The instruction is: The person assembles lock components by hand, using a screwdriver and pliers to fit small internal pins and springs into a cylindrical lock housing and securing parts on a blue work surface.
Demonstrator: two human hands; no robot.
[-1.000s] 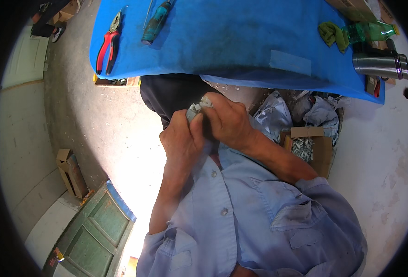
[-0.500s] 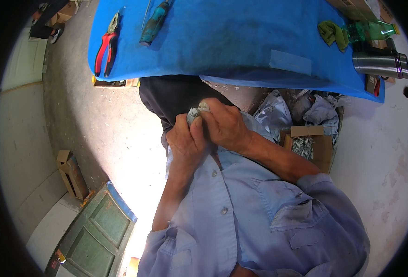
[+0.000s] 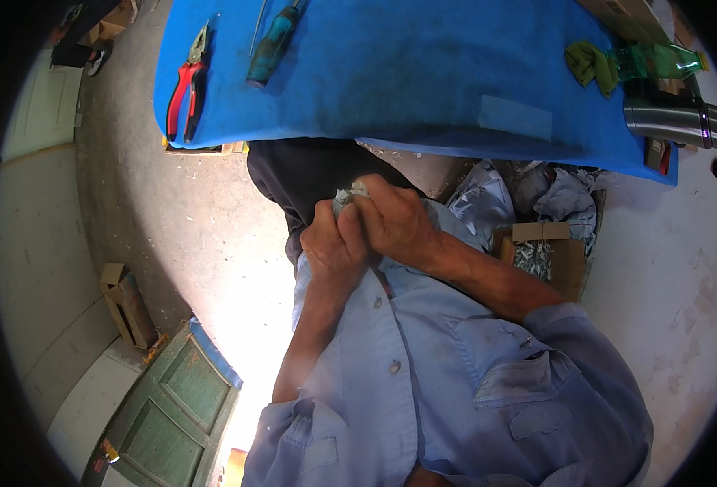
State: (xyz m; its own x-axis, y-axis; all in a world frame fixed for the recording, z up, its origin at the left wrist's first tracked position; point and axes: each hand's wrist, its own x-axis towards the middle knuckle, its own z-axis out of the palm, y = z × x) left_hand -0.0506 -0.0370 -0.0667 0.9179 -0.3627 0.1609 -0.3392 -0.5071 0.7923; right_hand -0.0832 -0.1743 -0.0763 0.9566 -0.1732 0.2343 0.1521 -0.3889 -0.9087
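My left hand (image 3: 332,247) and my right hand (image 3: 397,223) press together in front of my light blue shirt (image 3: 423,365), just below the near edge of the blue-covered table (image 3: 423,81). Between the fingertips of both hands sits a small crumpled pale wad (image 3: 349,193); most of it is hidden by the fingers and I cannot tell what it is made of.
On the blue cover lie red-handled pliers (image 3: 186,85), a teal-handled screwdriver (image 3: 271,47), a green bottle (image 3: 655,61) and a steel flask (image 3: 673,122). Crumpled grey bags (image 3: 488,203) and a cardboard box (image 3: 547,256) sit under the table. A green door panel (image 3: 172,398) lies on the concrete floor.
Both hands have drifted slightly right and up, staying clasped on the wad, with the fingers shifting a little around it. The things on the table have not moved.
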